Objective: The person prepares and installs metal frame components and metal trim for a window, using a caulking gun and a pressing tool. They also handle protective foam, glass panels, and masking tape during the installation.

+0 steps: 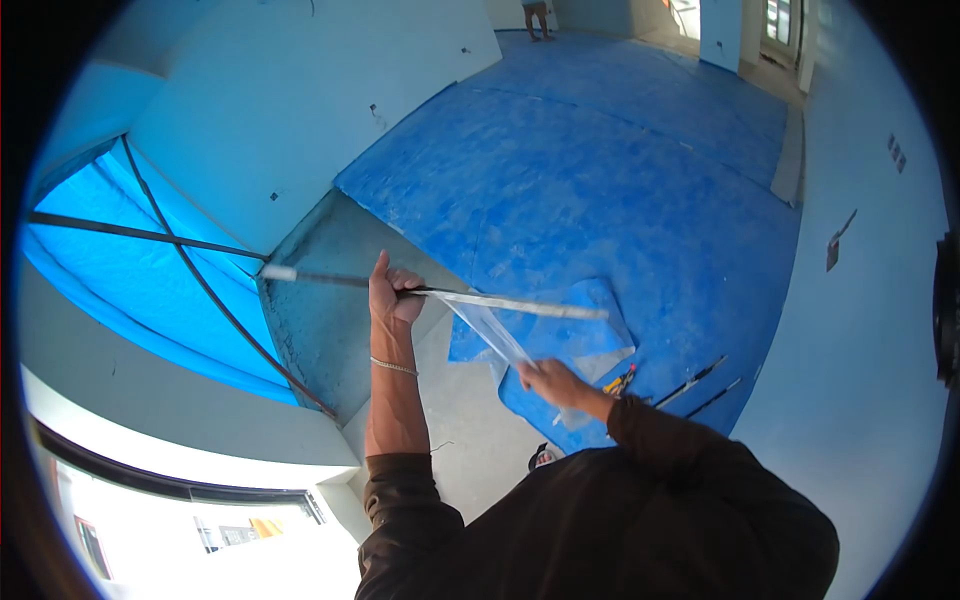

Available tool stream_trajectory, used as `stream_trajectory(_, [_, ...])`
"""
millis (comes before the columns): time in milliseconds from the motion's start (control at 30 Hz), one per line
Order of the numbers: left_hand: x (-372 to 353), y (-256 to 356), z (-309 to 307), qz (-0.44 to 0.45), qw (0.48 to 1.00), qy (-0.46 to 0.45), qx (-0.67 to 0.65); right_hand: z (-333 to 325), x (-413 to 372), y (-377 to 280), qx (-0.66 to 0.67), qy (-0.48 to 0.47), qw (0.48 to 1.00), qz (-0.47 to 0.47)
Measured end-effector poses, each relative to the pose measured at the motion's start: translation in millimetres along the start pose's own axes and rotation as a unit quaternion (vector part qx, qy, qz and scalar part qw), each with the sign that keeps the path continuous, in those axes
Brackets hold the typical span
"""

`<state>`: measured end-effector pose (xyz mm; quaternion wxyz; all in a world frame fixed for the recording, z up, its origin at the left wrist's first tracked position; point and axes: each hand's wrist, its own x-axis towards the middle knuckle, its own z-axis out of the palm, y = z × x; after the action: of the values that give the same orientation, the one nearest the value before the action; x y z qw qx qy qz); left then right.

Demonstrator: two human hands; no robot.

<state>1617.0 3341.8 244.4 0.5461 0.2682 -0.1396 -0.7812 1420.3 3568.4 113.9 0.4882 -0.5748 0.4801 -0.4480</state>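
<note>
A long thin rod [330,279] crosses in front of me, with a white tip at its left end and a pale wrapped stretch toward its right end. My left hand [397,290] is closed around its middle, thumb pointing up. Clear plastic film [490,330] stretches from the rod down to my right hand [552,382], whose fingers are closed on it. More of the film hangs below my right hand. A loose blue sheet piece [597,310] lies on the floor behind the rod's right part.
Blue sheeting [600,180] covers much of the floor. Dark rods [690,382] and a yellow-and-red tool [620,380] lie at the right. Crossed bars [180,240] stand before a blue tarp [110,290] at the left. Another person's legs [538,20] show far back.
</note>
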Motion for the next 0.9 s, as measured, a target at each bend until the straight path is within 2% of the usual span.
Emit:
stream_trajectory(33, [7,1,-8,0.006,1.000,-0.007,-0.006,0,-16,5,-0.011,-0.012,1.000,0.009])
stream_trajectory(67, [11,3,-22,0.059,0.998,0.024,0.017,-5,-30,7,-0.021,-0.025,0.999,0.020])
stream_trajectory(100, [13,8,-29,0.111,0.991,0.057,0.040,-15,-43,-4,-0.025,-0.020,0.998,0.044])
stream_trajectory(133, [12,12,-29,0.116,0.991,0.056,0.036,-26,-58,-22,-0.028,-0.016,0.997,0.070])
stream_trajectory(200, [6,15,-39,0.150,0.978,0.121,0.084,-59,-75,-61,-0.087,-0.051,0.994,0.048])
stream_trajectory(267, [3,14,-44,0.137,0.982,0.115,0.068,-88,-84,-93,-0.093,-0.003,0.992,0.082])
stream_trajectory(333, [-1,7,-43,0.115,0.987,0.104,0.051,-135,-73,-77,-0.056,0.030,0.989,0.134])
stream_trajectory(433, [-21,5,-29,0.140,0.988,0.060,0.036,-168,-71,-69,-0.054,0.043,0.984,0.162])
stream_trajectory(467, [-23,12,-29,0.082,0.996,0.009,-0.032,-169,-71,-58,-0.057,0.037,0.984,0.165])
stream_trajectory(500, [-25,17,-27,0.026,0.994,-0.043,-0.101,-168,-70,-41,0.005,0.050,0.980,0.192])
stream_trajectory(533, [-27,17,-22,0.031,0.993,-0.041,-0.108,-165,-70,-25,0.066,0.063,0.972,0.217])
stream_trajectory(600, [-28,15,-10,0.086,0.979,0.003,-0.184,-124,-75,9,-0.145,0.039,0.987,0.065])
stream_trajectory(633, [-26,16,-5,0.094,0.977,-0.001,-0.191,-98,-89,13,-0.105,-0.032,0.992,0.059])
stream_trajectory(667, [-23,18,0,0.190,0.968,0.069,-0.147,-83,-96,13,-0.063,-0.104,0.991,0.054])
stream_trajectory(700, [-23,22,-1,0.280,0.944,0.144,-0.100,-90,-100,-29,-0.085,-0.147,0.983,0.072])
stream_trajectory(733, [-28,26,-4,0.287,0.941,0.148,-0.103,-98,-109,-81,-0.105,-0.189,0.972,0.091])
stream_trajectory(800, [-40,36,-9,0.315,0.936,0.150,0.048,-141,-124,-113,-0.045,-0.057,0.989,0.132])
stream_trajectory(833, [-45,42,-15,0.311,0.937,0.151,0.054,-171,-127,-108,-0.007,-0.022,0.993,0.118])
stream_trajectory(900, [-48,55,-27,0.117,0.993,-0.005,-0.002,-200,-121,-97,0.029,0.024,0.993,0.108])
